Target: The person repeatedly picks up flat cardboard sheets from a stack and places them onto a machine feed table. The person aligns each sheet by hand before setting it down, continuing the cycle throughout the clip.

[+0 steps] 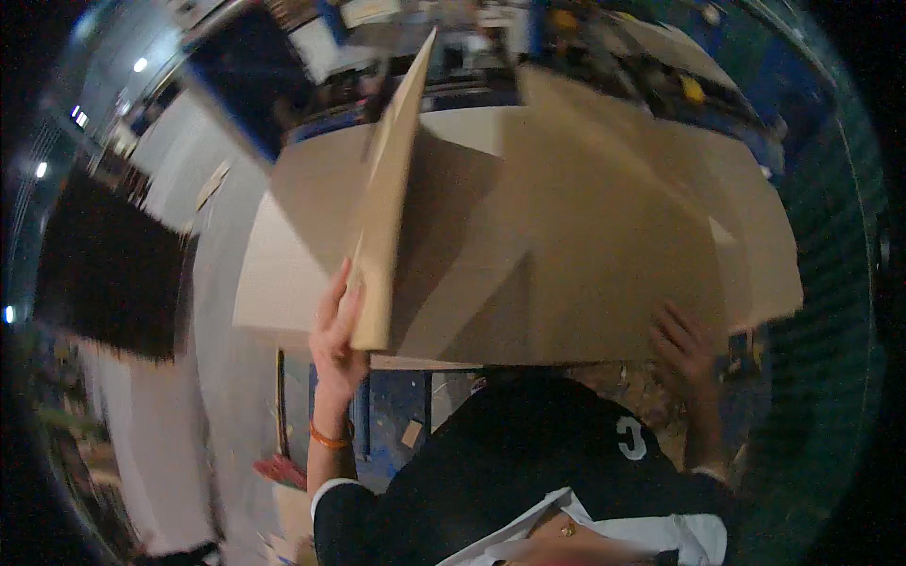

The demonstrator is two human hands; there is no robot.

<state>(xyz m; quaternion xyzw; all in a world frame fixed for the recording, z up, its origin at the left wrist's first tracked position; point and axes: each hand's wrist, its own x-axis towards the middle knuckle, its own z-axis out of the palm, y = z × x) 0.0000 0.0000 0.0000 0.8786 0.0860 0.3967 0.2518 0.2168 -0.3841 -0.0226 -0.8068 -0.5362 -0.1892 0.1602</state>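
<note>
A large flat sheet of plain brown corrugated cardboard (585,245) is held up in front of the person, filling the middle of the view, tilted and lit unevenly. A long narrow flap of the same brown cardboard (392,189) is seen raised on edge along the sheet's left side, running from the lower left up toward the top centre.

The left hand (337,330) is wrapped round the lower end of that flap, fingers (332,294) laid up its outer face and pressed together, thumb side hidden behind the board. An orange band (328,438) is worn on the left wrist above a dark sleeve with a white cuff.

The right hand (684,344) is placed at the sheet's lower right edge, fingers spread flat against the board; blur keeps the grip from being told more exactly.

Below the sheet, a blue floor surface (401,410) scattered with small cardboard scraps is glimpsed beside the left forearm.
</note>
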